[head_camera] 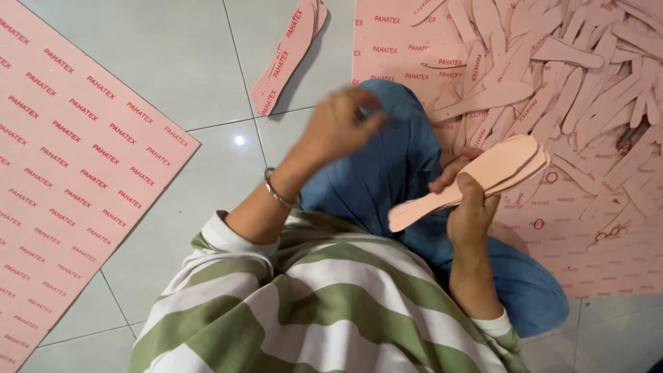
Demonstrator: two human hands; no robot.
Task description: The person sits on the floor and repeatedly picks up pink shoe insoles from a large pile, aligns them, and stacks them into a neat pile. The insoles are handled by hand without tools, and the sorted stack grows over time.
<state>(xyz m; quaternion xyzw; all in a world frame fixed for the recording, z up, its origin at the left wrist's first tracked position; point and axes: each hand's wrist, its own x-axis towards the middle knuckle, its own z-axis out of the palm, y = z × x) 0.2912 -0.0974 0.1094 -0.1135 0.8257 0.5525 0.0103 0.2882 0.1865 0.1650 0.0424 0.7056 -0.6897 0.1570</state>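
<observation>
right hand point(469, 211) grasping a stack of pink insole cut-outs point(476, 178) above the blue-clad knee point(390, 166); left hand point(342, 124), blurred, raised over the knee, fingers loosely curled, holding nothing visible. grey tiled floor point(179, 76) carries a large pink printed sheet point(62, 159), a small insole stack point(290, 52) and a heap of cut-outs point(552, 76).

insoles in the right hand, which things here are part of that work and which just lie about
In use: right hand, held insole stack, loose insole pile, left hand (empty, raised).
Lying about: big pink sheet, small stack on the floor, floor tiles.
</observation>
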